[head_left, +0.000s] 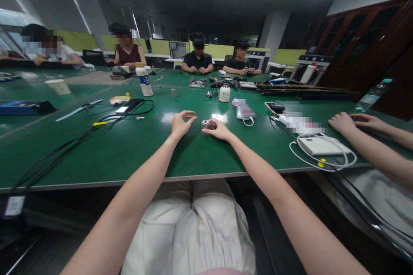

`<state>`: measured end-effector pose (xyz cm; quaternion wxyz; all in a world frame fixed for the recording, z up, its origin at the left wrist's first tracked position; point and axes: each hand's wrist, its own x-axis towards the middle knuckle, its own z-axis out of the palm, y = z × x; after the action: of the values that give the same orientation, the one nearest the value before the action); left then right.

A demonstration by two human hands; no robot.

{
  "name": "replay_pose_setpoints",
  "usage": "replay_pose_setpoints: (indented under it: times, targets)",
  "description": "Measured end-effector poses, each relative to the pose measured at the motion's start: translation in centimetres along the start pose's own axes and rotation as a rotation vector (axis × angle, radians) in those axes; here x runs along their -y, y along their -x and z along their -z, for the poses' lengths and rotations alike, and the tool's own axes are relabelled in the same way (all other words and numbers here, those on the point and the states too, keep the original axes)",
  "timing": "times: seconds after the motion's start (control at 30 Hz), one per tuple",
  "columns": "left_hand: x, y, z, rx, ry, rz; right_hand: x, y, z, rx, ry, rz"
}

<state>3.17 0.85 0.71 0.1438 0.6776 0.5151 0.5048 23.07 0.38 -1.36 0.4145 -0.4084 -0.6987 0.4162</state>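
While a small metal cylinder [205, 124] is gripped upright between the fingers of the right hand [218, 130] on the green bench [145, 137], the left hand [183, 124] is held just beside it, fingers parted and empty. A white jar [224, 93] is seen beyond the right hand, well apart from a labelled bottle [145, 82].

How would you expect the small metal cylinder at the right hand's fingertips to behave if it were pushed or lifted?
The cylinder looks like solid metal, so it would probably stay stiff and feel rather heavy for its size. Its side appears round and smooth, so it might slip in the right hand, and would likely roll if tipped over.
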Motion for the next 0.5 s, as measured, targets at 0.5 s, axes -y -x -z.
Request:
replay_pose_setpoints:
  times: [0.5]
  targets:
    - [-3.0, 1.3, -1.3, 0.152, 0.05, -0.145, -1.0, -0.5, -0.2, -0.008, -0.025, 0.015]
